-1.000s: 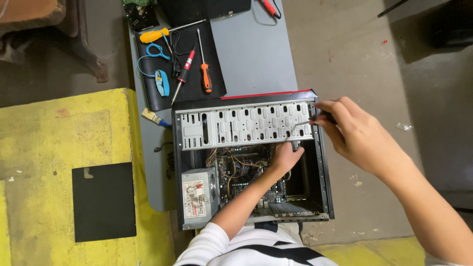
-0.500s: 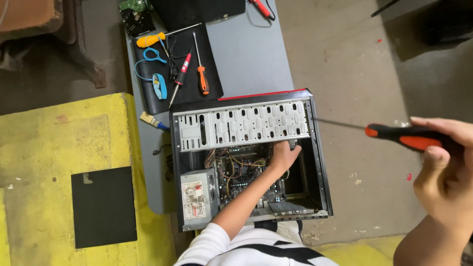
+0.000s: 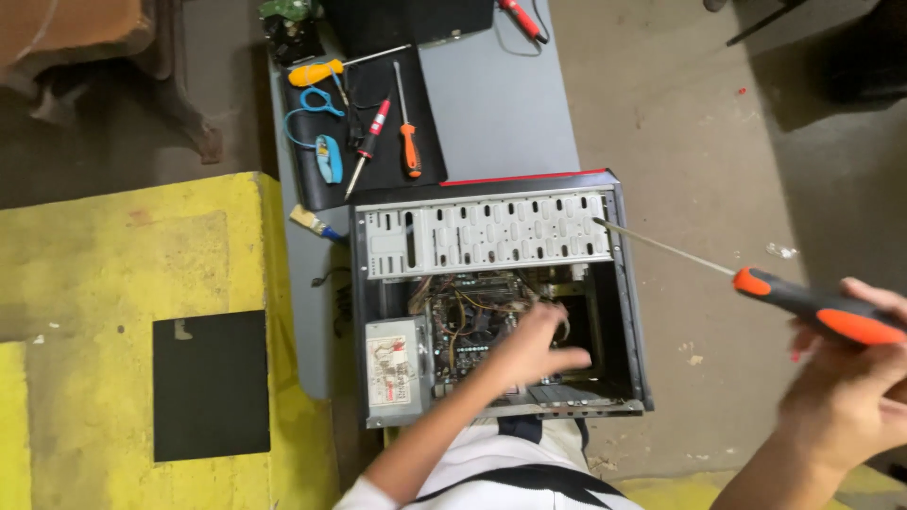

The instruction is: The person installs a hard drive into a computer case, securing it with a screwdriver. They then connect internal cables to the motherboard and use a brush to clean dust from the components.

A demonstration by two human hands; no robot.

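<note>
An open desktop computer case (image 3: 628, 283) lies on its side on a grey table, showing its drive cage (image 3: 482, 234), motherboard with wires (image 3: 468, 316) and power supply (image 3: 392, 368). My left hand (image 3: 543, 345) is inside the case over the motherboard, fingers apart and blurred, holding nothing I can see. To the right of the case my right hand (image 3: 850, 397) grips a long screwdriver (image 3: 817, 312) with an orange and black handle. Its thin shaft points left, and the tip sits at the right end of the drive cage.
A black mat (image 3: 430, 113) behind the case carries two screwdrivers (image 3: 406, 142), a yellow-handled tool (image 3: 316, 72) and a blue strap (image 3: 326, 156). A small brush (image 3: 312, 223) lies on the grey table (image 3: 501, 104). A yellow platform (image 3: 113, 312) with a black panel (image 3: 210, 382) is at left. Concrete floor lies at right.
My right hand pulled the screwdriver away from the case's top right corner, out to the right and down. My left hand shifted lower inside the case.
</note>
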